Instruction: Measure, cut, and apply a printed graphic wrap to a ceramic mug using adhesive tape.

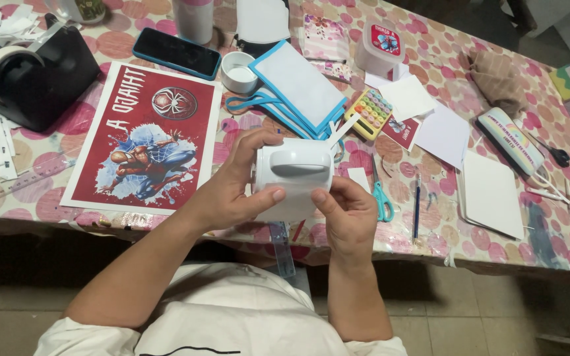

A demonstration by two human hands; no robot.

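Little bare worktop (430,227) is left among craft clutter. The left side is blocked by a black tape dispenser (31,72) and a red printed poster (143,138). Ahead, passage is barred by blue-edged white pouches (298,86), a colourful calculator (372,113) and a phone (177,53). Scissors (381,194) and a pencil (417,204) are laid across the strip to the right, beside white cards (493,194).

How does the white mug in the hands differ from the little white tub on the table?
The white mug is bigger, has a handle, and is held on its side by the left hand and right hand. The small white tub is squat, has no handle, and stands upright on the table, open. Both are white.
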